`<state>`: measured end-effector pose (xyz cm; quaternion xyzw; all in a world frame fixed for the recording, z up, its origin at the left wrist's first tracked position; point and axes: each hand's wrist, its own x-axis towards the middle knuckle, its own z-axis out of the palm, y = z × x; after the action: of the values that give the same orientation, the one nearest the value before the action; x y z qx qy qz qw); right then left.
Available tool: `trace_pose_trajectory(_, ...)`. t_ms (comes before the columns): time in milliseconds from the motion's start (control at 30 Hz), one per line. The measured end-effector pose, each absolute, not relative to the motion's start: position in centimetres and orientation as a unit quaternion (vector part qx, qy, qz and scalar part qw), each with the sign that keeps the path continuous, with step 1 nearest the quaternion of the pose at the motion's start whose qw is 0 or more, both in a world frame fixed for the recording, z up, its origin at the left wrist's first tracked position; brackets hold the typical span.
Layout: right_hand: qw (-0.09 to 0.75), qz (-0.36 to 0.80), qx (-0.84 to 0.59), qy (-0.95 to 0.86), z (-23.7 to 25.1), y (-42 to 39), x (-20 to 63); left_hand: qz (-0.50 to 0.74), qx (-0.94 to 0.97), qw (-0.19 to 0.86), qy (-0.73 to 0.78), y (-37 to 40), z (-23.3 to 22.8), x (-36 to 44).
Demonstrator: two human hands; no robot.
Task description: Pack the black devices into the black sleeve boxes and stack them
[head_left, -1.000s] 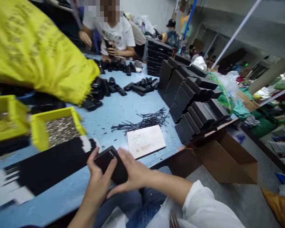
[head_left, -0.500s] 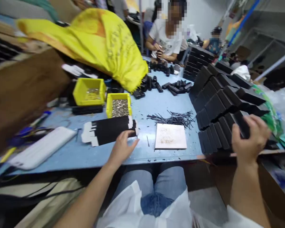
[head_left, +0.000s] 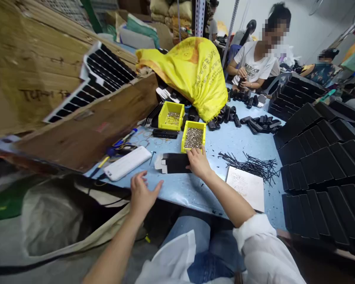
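Observation:
Several flattened black cartons (head_left: 177,163) with white end flaps lie stacked on the blue table in front of me. My right hand (head_left: 198,162) is over their right end, its fingers curled on the cartons, though how many it grips is hidden. To the left and nearer the table's front edge, my left hand (head_left: 144,192) holds nothing, its thumb and fingers spread apart. Just beyond the cartons stands a yellow bin (head_left: 193,138) of small metal parts. A white rectangular case (head_left: 127,163) lies left of the cartons.
Rows of folded black boxes (head_left: 322,157) are piled at the right. Black ties (head_left: 251,165) lie behind a white pad (head_left: 245,187). A second yellow bin (head_left: 171,116), a yellow sack (head_left: 201,79) and a wooden board (head_left: 106,122) stand farther back. A co-worker (head_left: 254,63) sits across the table.
My right hand has come from the black boxes at the right to the flattened cartons. My left hand has left the cartons and moved left. The view has turned left.

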<state>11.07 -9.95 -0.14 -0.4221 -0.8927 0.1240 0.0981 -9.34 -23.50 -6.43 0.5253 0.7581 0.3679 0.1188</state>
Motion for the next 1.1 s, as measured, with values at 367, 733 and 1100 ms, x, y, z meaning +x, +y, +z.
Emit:
trace_pose_trajectory(367, 0.426, 0.346, -0.502, -0.668, 1.3, -20.3, 12.8, 0.379, 0.597, 0.336, 0.622, -17.2, 2.8, -4.7)
trace_pose_trajectory(733, 0.354, 0.322, -0.551, -0.683, -0.8, -23.2, 24.1, 0.15, 0.817, 0.044, 0.555, -13.4, -2.5, -6.0)
trace_pose_trajectory(1100, 0.324, 0.335, -0.475, -0.747, 0.6, -22.1, 22.3, 0.094, 0.766, 0.192, 0.606, -14.8, 1.4, -4.7)
